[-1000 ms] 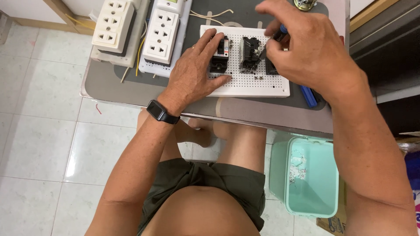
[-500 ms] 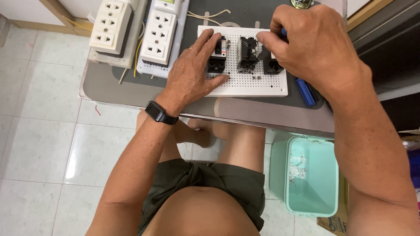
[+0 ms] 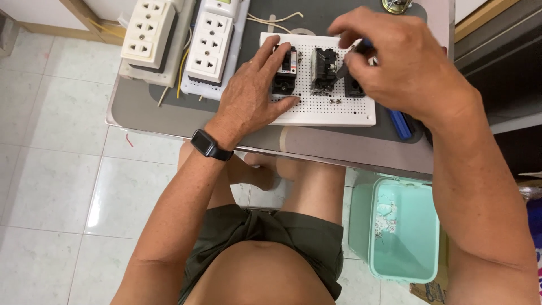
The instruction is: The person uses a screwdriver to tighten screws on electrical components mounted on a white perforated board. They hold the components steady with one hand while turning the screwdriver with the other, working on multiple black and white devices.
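White perforated plastic makes up the board (image 3: 333,110), lying flat on the grey table (image 3: 169,113) with three black breakers (image 3: 324,70) on it — stiff, light, likely to slide unless pinned. The left hand (image 3: 251,96) presses flat, fingers spread, touching the left breaker. The right hand (image 3: 403,65) pinches a blue-handled screwdriver (image 3: 351,56) closed — best held by the handle.

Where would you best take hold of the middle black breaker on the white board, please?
Pinch the middle breaker by its long left and right flanks, coming straight down. It stands proud of the board, with gaps either side. The left hand rests on its left neighbour and the right hand works beside it.
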